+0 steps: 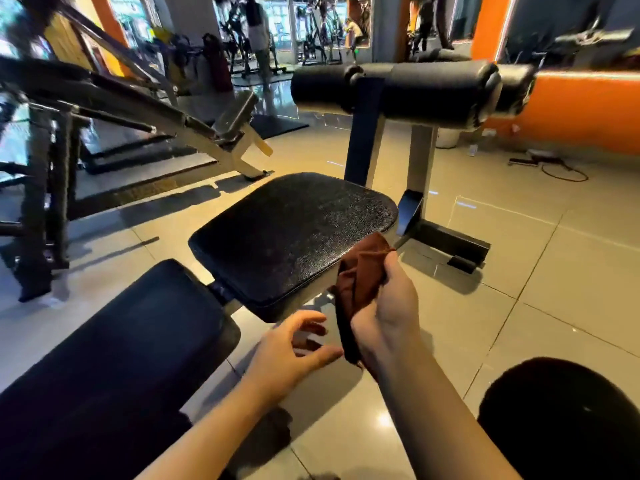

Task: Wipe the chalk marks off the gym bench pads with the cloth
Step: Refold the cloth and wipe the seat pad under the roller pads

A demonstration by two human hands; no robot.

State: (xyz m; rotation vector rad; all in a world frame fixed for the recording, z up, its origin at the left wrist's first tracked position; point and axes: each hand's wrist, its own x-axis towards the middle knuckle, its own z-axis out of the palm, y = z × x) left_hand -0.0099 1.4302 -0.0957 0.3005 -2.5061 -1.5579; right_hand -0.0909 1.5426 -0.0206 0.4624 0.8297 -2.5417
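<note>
Fingers of the right hand [386,306] are curled round a brown cloth [360,275], bunching it in the fist; from where the camera looks you see mostly the back of that hand, so the fingertips themselves are hidden behind the fabric. One end of the cloth sticks up above the knuckles and overlaps the near right corner of the seat pad [294,233]; the other end hangs down below the wrist, dark and narrow, and whether it touches anything is hard to tell. The left hand [291,351] sits just beside that hanging tail, fingers spread and loosely bent, gripping nothing, thumb pointing toward the cloth without clearly meeting it.

The seat pad is black and pebbled, with a faint pale sheen across its top; whether that is chalk or only light I cannot make out. Nearer the viewer the long back pad [114,358] runs off the lower left edge, cut off by the frame and too dark to show any marks. Beyond the seat, a pair of black roller pads [408,90] sits on an upright post, the right end smeared by motion blur. A dark rounded shape at the lower right corner is only partly in view and I cannot say what it is. Other gym machines [104,109] stand to the left on the tiled floor [554,271], blurred, as is the orange wall [581,112] behind.
</note>
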